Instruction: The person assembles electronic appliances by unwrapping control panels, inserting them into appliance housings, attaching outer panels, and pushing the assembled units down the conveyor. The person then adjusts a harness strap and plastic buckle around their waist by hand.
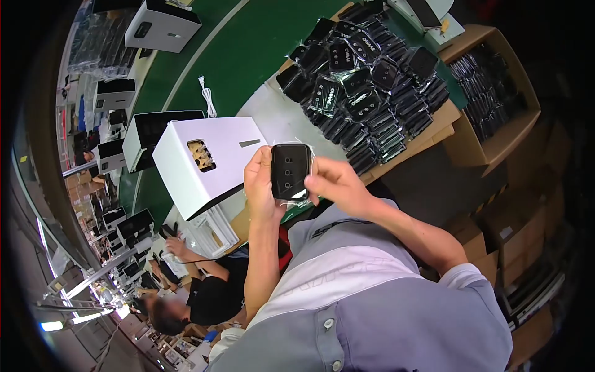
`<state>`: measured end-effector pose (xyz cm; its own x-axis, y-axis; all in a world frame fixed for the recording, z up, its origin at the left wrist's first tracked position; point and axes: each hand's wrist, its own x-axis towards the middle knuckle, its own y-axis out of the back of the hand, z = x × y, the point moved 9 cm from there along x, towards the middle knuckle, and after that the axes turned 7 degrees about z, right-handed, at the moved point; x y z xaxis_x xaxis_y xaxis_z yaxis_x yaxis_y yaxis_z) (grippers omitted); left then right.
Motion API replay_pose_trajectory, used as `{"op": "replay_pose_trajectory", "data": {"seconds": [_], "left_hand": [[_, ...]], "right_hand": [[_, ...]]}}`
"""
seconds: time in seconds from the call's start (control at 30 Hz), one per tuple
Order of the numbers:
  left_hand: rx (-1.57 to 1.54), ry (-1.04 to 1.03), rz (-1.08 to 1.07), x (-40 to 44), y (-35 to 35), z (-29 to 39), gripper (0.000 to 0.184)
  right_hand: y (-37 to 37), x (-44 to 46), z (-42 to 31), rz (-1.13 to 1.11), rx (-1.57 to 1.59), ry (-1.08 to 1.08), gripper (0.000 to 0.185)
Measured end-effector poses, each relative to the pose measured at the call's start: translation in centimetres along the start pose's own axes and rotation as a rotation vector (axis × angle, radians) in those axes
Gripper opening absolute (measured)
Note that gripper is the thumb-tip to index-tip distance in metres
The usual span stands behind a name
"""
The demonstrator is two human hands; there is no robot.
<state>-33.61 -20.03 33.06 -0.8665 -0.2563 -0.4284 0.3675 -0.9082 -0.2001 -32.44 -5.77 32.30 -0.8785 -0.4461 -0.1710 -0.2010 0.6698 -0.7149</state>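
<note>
Between my two hands is a black rectangular panel [290,170] with three small ring marks, wrapped in clear plastic. My left hand [260,180] grips its left edge, with the thumb along the side. At the right edge, the thumb and fingers of my right hand [338,185] pinch the panel's wrap. Just behind my left hand stands a white box-shaped housing [217,149] with a cutout showing a tan part inside. Beyond my hands lies a large pile of similar black wrapped panels [362,74], some with white lettering.
An open cardboard box [511,124] at the right holds more wrapped panels. A white cable [207,99] lies on the green table [242,56]. More white housings [162,26] stand at the left. A co-worker in black [217,291] is at the lower left.
</note>
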Motion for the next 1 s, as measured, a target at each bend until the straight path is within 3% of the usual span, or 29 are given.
{"op": "replay_pose_trajectory", "data": {"seconds": [0.1,0.27,0.3,0.37,0.53,0.6,0.9,1.0], "left_hand": [[-0.032,0.0,0.013,0.1,0.9,0.9,0.031],[-0.08,0.004,0.087,0.7,2.8,2.1,0.031],[-0.108,0.019,-0.003,1.0,3.5,1.9,0.029],[-0.12,-0.006,-0.02,1.3,4.8,1.7,0.031],[-0.124,-0.024,-0.048,1.1,4.9,2.2,0.028],[-0.121,-0.016,-0.045,1.3,5.1,2.4,0.028],[-0.11,0.092,-0.163,1.4,4.9,1.9,0.033],[-0.072,0.189,-0.063,1.4,5.0,1.1,0.034]], "right_hand": [[-2.3,-1.2,2.2,-0.145,-0.102,-0.137,0.028],[-4.1,-1.0,2.9,-0.208,-0.123,-0.116,0.022],[-3.5,-0.8,2.9,-0.166,-0.133,-0.1,0.024],[-2.3,0.0,2.9,-0.073,-0.151,-0.074,0.034],[-2.3,1.9,4.1,0.197,-0.173,-0.144,0.038],[-4.2,2.8,4.3,-0.012,-0.186,-0.05,0.035],[-5.1,2.9,3.0,-0.047,-0.106,0.017,0.03],[-5.2,3.2,2.5,-0.038,-0.063,0.041,0.028]]}}
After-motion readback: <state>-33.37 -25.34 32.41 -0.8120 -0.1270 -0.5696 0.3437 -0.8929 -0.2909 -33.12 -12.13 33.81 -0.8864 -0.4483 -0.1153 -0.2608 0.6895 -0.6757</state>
